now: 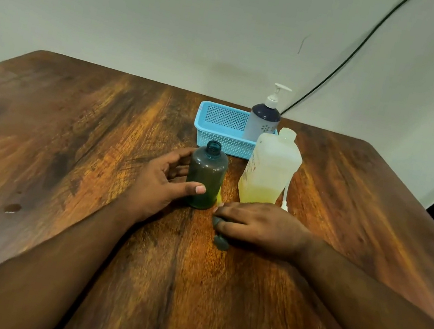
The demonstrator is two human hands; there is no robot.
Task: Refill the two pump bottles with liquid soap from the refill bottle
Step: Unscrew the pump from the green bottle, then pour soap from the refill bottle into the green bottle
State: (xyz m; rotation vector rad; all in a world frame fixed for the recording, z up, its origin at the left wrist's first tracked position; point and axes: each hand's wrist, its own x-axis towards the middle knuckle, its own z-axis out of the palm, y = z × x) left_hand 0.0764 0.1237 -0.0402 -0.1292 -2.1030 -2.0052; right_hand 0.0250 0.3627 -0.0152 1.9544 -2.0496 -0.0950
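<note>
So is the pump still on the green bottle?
No, the green bottle has a bare, open neck, with the left hand gripping its side.

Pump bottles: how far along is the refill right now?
Looks done: the dark bottle stands open with soap in its base. In hand: the left hand grips it while the right hand holds a dark piece, probably its pump. Left: capping it, then the capped bottle in the basket.
</note>
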